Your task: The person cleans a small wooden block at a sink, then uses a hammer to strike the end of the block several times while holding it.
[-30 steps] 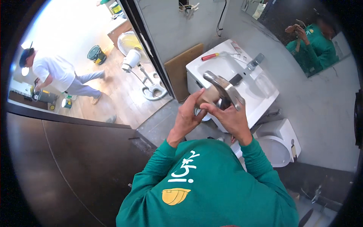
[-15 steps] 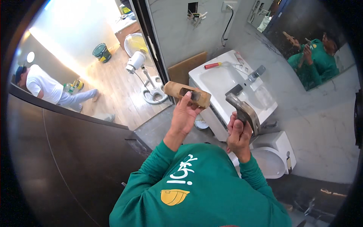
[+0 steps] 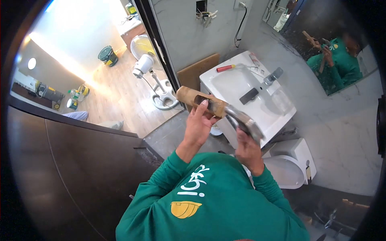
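Note:
A wooden hand plane is held up in front of me, with my left hand closed around its near side and the thumb at the dark opening in its body. My right hand grips a claw hammer, whose metal head is smeared by motion. The hammer's face is at the right end of the plane and seems to touch it. Most of the hammer's handle is hidden by my fist. Below and beyond both tools, a dark rectangular block lies in the white washbasin.
A red-handled tool rests on the basin's rim near the faucet. The toilet stands to my right, a dark door to my left. Through the doorway are a standing fan and a dark bucket. A mirror hangs at right.
My right hand has swung the hammer left, bringing its head against the plane's end. The plane has barely moved. The person in the doorway has mostly left view; only a leg shows.

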Motion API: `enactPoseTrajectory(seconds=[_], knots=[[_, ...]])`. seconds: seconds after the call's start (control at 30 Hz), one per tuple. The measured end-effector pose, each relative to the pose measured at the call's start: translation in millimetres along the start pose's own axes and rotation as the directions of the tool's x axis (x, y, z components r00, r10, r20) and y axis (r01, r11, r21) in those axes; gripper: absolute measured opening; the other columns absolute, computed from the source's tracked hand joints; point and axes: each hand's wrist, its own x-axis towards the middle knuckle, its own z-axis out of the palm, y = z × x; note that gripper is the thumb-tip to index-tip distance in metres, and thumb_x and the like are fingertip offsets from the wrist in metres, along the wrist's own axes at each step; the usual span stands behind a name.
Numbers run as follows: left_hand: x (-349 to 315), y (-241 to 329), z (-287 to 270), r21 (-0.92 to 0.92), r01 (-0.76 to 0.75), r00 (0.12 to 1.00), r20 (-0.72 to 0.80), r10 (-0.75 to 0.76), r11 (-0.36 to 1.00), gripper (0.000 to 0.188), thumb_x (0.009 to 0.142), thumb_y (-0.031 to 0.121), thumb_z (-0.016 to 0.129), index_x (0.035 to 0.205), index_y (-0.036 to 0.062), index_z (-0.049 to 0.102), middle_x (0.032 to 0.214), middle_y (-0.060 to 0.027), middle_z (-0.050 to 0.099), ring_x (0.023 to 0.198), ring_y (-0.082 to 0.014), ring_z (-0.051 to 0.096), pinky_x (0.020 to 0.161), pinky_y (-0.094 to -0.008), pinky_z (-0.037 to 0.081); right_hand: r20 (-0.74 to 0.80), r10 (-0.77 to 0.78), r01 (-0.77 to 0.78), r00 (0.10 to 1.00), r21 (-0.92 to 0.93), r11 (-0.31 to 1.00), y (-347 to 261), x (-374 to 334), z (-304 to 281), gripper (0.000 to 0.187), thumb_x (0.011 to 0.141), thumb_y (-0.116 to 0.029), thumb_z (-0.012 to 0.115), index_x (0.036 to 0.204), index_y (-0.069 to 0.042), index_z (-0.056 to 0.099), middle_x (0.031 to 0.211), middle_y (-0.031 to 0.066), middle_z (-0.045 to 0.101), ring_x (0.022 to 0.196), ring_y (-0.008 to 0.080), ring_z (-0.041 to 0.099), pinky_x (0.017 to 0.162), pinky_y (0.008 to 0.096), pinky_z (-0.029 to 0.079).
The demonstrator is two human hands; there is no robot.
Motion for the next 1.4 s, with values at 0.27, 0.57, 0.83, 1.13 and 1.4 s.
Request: enactPoseTrajectory(seconds=[0.27, 0.57, 0.83, 1.13, 1.4], knots=[[0, 1, -2, -0.036, 0.040, 0.999, 0.008, -0.040, 0.999, 0.045, 0.108, 0.025, 0.061, 0.146, 0.0021, 0.053, 0.149, -0.0094, 0.060, 0.127, -0.0255, 0.063, 0.106, -0.0495, 0.054, 0.108, 0.463, -0.468, 0.880, 0.368, 0.803, -8, -13, -13, 0.043, 0.113, -0.036, 0.050, 0.124, 0.004, 0.060, 0.094, 0.0068, 0.061, 0.074, 0.0140, 0.056, 0.066, 0.0289, 0.047], [-15, 19, 13, 0.609, -0.711, 0.680, 0.723, 0.122, 0.352, 0.070, 0.081, -0.007, 0.081, 0.145, 0.0051, 0.055, 0.152, -0.0126, 0.059, 0.140, -0.0308, 0.057, 0.120, -0.0491, 0.042, 0.120, 0.595, -0.493, 0.795, 0.700, 0.517, -17, 17, -34, 0.047, 0.098, -0.034, 0.079, 0.126, 0.001, 0.065, 0.090, -0.0009, 0.060, 0.076, 0.0063, 0.053, 0.067, 0.0223, 0.043], [-32, 23, 34, 0.684, -0.668, 0.712, 0.702, -0.015, 0.294, 0.083, 0.075, -0.009, 0.081, 0.149, 0.0048, 0.044, 0.149, -0.0141, 0.061, 0.140, -0.0357, 0.057, 0.121, -0.0477, 0.042, 0.255, 0.614, -0.571, 0.747, 0.718, 0.397, -45, 9, -55, 0.061, 0.087, -0.025, 0.091, 0.131, 0.006, 0.062, 0.110, 0.0088, 0.073, 0.099, 0.0136, 0.068, 0.091, 0.0293, 0.054], [-24, 9, 34, 0.652, -0.628, 0.697, 0.714, -0.066, 0.425, 0.080, 0.077, -0.010, 0.081, 0.146, 0.0044, 0.041, 0.149, -0.0139, 0.061, 0.141, -0.0340, 0.056, 0.121, -0.0465, 0.042, 0.246, 0.663, -0.592, 0.707, 0.719, 0.364, -42, -9, -54, 0.063, 0.083, -0.011, 0.093, 0.133, 0.007, 0.058, 0.110, 0.0079, 0.070, 0.098, 0.0126, 0.067, 0.087, 0.0257, 0.054], [-15, 9, 39, 0.547, -0.811, 0.574, 0.813, 0.100, 0.209, 0.078, 0.076, -0.008, 0.082, 0.146, 0.0063, 0.049, 0.145, -0.0131, 0.064, 0.140, -0.0353, 0.057, 0.123, -0.0519, 0.041, 0.112, 0.669, -0.645, 0.735, 0.423, 0.637, -49, -10, -42, 0.076, 0.069, -0.032, 0.103, 0.123, -0.001, 0.061, 0.106, 0.0087, 0.070, 0.090, 0.0105, 0.068, 0.073, 0.0278, 0.059]])
